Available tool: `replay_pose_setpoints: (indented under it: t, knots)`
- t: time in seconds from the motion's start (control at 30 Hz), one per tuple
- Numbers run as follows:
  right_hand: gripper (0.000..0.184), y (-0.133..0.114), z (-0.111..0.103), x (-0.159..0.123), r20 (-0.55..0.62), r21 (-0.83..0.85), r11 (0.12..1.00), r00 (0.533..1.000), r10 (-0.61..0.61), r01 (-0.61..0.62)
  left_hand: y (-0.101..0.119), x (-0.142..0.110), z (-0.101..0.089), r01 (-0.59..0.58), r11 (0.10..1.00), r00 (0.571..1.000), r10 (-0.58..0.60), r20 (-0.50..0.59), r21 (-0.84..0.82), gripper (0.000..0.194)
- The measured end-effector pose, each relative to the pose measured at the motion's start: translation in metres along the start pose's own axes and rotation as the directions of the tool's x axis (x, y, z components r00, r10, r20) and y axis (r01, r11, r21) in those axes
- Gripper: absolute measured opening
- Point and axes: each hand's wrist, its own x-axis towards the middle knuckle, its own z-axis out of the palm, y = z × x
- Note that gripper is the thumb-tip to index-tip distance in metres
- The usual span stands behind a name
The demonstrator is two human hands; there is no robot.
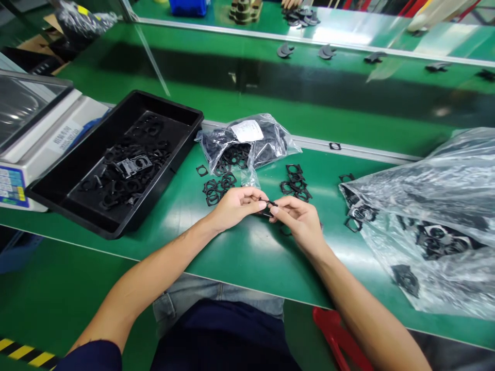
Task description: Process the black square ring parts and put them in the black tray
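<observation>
My left hand (240, 207) and my right hand (297, 219) meet over the green table, both pinching a small black plastic part (266, 210) between thumbs and fingers. The fingers cover much of it, so its full shape is hidden. Just beyond my left hand lies a loose pile of black square ring parts (217, 188). Another small pile of black ring parts (296, 183) sits beyond my right hand. Behind them a clear plastic bag (270, 139) with a white label spills more rings. One ring lies partly hidden under my right hand.
At left stands a black tray (119, 226) with many black parts, beside a white weighing scale (58, 134). A large clear bag (421, 175) of rings covers the right side. A metal rail (317, 145) crosses behind. Another person's hand (291, 4) shows at the top.
</observation>
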Motion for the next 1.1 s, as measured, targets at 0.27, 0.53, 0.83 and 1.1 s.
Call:
replay_pose_setpoints:
  t: [0.27,0.53,0.83,1.1]
  knots:
    - [0.041,-0.0014,-0.0003,0.0005,0.011,0.053,0.998,0.999,0.044,-0.044,-0.0009,-0.0011,0.0012,0.032,0.999,0.999,-0.033,-0.017,-0.022,0.034]
    - [0.041,-0.0013,0.0001,0.0006,0.01,0.069,0.996,0.999,0.051,-0.051,0.0007,-0.001,0.0018,0.057,0.995,0.998,-0.058,-0.009,-0.082,0.037]
    - [0.04,0.0006,-0.0013,0.0007,-0.011,0.008,1.0,1.0,0.012,-0.012,-0.0004,-0.0007,0.0003,0.071,0.992,0.996,-0.076,-0.045,-0.106,0.042]
    - [0.04,0.0002,-0.0008,-0.0009,-0.001,0.0,1.0,1.0,0.016,-0.016,-0.0015,0.0004,-0.0016,0.104,0.99,0.994,-0.106,-0.013,-0.098,0.045]
